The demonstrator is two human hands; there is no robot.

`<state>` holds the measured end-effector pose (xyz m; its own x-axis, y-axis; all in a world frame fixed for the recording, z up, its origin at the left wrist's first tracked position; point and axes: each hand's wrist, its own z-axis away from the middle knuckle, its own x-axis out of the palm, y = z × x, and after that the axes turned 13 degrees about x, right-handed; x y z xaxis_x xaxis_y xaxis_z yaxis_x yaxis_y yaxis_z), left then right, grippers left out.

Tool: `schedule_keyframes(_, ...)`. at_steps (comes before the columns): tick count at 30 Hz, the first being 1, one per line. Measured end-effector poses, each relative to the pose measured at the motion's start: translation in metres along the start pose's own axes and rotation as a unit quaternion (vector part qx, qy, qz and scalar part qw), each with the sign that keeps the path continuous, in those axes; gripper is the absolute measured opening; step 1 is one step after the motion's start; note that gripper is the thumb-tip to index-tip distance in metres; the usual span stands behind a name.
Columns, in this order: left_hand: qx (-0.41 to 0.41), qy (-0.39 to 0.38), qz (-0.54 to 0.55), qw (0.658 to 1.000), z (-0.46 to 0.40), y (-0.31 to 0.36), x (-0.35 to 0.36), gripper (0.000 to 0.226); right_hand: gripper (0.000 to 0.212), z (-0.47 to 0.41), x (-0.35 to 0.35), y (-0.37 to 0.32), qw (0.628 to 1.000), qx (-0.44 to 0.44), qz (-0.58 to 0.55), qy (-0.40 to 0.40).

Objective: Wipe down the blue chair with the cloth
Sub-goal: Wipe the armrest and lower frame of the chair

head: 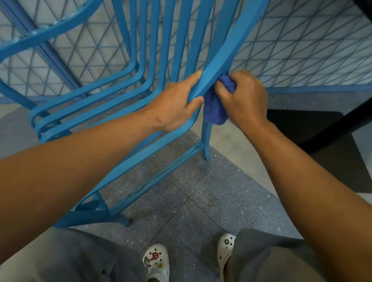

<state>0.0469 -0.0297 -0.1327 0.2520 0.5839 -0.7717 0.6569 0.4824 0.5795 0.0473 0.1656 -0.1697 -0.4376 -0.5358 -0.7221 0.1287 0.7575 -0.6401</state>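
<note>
The blue chair is a slatted metal one, standing tilted in front of me with its curved slats running from top to lower left. My left hand grips the chair's rightmost slat at mid-frame, fingers wrapped around it. Just right of that slat, my right hand is closed on a bunched dark-blue cloth, pressing it against the slat's right edge. The cloth's loose end hangs below my fingers, in front of a chair leg.
A blue wire-mesh wall panel stands right behind the chair. A black table base and its post sit on the floor at right. Grey speckled floor tiles lie below, with my white clogs near the bottom edge.
</note>
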Motion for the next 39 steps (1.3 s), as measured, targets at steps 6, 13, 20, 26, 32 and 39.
schedule_keyframes(6,-0.001,0.001,-0.003,1.0,-0.001,-0.002,0.0,0.051,0.032,0.014,0.028,0.018,0.998,0.031,0.007,-0.049)
schedule_keyframes(13,-0.019,-0.025,-0.105,0.994,0.001,0.002,0.003,0.056,0.023,0.019,0.04,0.032,0.991,0.05,-0.001,-0.127)
schedule_keyframes(20,-0.081,-0.067,-0.194,0.975,0.027,-0.011,0.004,0.036,0.028,0.015,0.017,0.02,0.994,0.048,-0.036,-0.092)
schedule_keyframes(26,-0.089,-0.04,-0.162,0.982,0.028,-0.009,0.005,0.037,0.031,0.012,0.017,0.012,0.997,0.041,-0.059,-0.028)
schedule_keyframes(32,-0.09,-0.035,-0.147,0.984,0.025,-0.007,0.001,0.037,0.027,0.033,0.065,0.043,0.986,0.105,-0.021,-0.127)
schedule_keyframes(39,-0.085,-0.014,-0.138,0.987,0.026,-0.005,0.001,0.035,0.025,0.029,0.053,0.041,0.988,0.095,-0.004,-0.123)
